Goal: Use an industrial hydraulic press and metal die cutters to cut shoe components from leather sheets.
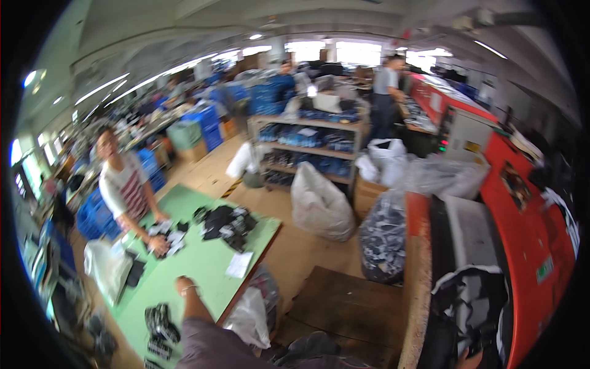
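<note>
My left hand [185, 285], with a thin bracelet at the wrist, reaches over the green-topped table [203, 270]. Its fingers are foreshortened and blurred, so their pose is unclear. Nearest to it are a white sheet of paper [239, 264] to the right and stacks of black-and-white pieces [161, 323] at the near left. At the lower right, only a sliver of my right hand [471, 359] shows beside black-and-white patterned fabric [472, 301] on the red machine [522, 246]. Its fingers are mostly hidden. Across the table lies a heap of black printed pieces [227, 226].
A co-worker [126, 190] handles small dark and white pieces [169, 237] at the table's far side. Stuffed plastic bags [321, 203] stand before a shelf rack [307, 147]. Another person [385, 92] stands by the machine's far end. A brown board [338, 307] lies low between table and machine.
</note>
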{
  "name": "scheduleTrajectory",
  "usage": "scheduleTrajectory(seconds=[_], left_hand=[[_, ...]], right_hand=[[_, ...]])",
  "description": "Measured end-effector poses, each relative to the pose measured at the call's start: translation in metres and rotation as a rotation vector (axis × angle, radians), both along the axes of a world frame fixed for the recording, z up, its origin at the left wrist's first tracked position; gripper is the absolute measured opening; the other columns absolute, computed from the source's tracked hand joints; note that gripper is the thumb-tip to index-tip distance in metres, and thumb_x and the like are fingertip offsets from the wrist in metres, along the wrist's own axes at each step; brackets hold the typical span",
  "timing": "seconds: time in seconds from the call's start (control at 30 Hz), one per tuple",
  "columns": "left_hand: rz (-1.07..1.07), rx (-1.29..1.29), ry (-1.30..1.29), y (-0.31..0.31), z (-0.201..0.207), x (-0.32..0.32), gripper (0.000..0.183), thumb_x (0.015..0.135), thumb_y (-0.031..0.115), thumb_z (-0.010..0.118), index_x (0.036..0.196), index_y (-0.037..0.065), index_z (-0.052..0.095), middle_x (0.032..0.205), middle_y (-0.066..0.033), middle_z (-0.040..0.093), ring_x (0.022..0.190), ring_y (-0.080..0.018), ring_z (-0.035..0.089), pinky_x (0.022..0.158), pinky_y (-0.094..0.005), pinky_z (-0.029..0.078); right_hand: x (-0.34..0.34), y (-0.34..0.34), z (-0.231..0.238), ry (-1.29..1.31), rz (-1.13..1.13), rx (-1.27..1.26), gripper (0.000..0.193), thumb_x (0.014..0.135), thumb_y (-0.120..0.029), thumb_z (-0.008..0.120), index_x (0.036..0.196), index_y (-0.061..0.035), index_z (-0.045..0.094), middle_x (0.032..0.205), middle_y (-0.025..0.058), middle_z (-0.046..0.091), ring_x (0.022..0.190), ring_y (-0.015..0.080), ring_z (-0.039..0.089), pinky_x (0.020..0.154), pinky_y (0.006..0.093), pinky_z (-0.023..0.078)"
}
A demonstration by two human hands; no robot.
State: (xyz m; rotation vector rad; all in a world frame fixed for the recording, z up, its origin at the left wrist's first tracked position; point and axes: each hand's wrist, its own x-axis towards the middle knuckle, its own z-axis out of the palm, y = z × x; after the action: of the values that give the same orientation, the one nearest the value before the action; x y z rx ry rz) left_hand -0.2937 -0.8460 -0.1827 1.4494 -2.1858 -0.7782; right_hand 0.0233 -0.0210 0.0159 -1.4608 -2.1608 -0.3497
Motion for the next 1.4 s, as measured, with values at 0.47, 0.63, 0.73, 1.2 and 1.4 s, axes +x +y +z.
scheduleTrajectory(seconds=[0.47,0.63,0.73,1.2,1.4], left_hand=[[-3.057,1.032,0.561,0.49,0.407,-0.012,0.08,0.088,0.066,0.047,0.124,-0.005,0.053,0.121,-0.0177,0.054,0.112,-0.0297,0.05,0.092,-0.0406,0.042],[-3.16,2.114,0.445,0.586,0.446,0.044,0.078,0.081,0.052,0.068,0.126,-0.01,0.052,0.102,-0.0225,0.056,0.071,-0.0308,0.06,0.055,-0.0368,0.046],[-3.199,2.224,0.174,0.638,0.438,0.032,0.071,0.084,0.049,0.066,0.124,-0.009,0.054,0.104,-0.0204,0.057,0.074,-0.0307,0.06,0.057,-0.0379,0.047],[-3.029,0.54,0.017,0.946,0.209,-0.007,0.081,0.081,0.023,0.065,0.143,-0.009,0.024,0.136,-0.0214,0.05,0.127,-0.0276,0.046,0.107,-0.0388,0.031],[-3.095,-0.016,0.205,0.971,0.167,0.014,0.091,0.079,0.025,0.061,0.145,-0.011,0.009,0.147,-0.0262,0.031,0.142,-0.0338,0.022,0.112,-0.0588,0.0]], right_hand=[[-0.031,0.023,-0.008,0.314,-0.072,-0.169,0.087,0.067,-0.025,0.079,0.139,-0.0001,0.036,0.118,0.023,0.057,0.107,0.0407,0.056,0.091,0.0466,0.043],[-0.082,0.049,-0.005,0.314,-0.08,-0.353,0.097,0.072,-0.035,0.077,0.142,0.0072,0.026,0.139,0.0268,0.041,0.128,0.0383,0.041,0.107,0.046,0.03],[-0.084,0.065,-0.006,0.325,-0.114,-0.387,0.101,0.074,-0.043,0.074,0.143,0.008,0.022,0.14,0.0276,0.039,0.13,0.0384,0.038,0.11,0.0472,0.025],[-0.107,0.109,-0.013,0.356,-0.199,-0.378,0.099,0.072,-0.044,0.076,0.143,0.0047,0.027,0.136,0.0241,0.045,0.128,0.0372,0.04,0.109,0.0444,0.025],[-0.106,0.118,-0.013,0.32,-0.231,-0.405,0.094,0.074,-0.044,0.074,0.141,0.0059,0.031,0.136,0.027,0.044,0.129,0.0372,0.04,0.11,0.0446,0.024]])
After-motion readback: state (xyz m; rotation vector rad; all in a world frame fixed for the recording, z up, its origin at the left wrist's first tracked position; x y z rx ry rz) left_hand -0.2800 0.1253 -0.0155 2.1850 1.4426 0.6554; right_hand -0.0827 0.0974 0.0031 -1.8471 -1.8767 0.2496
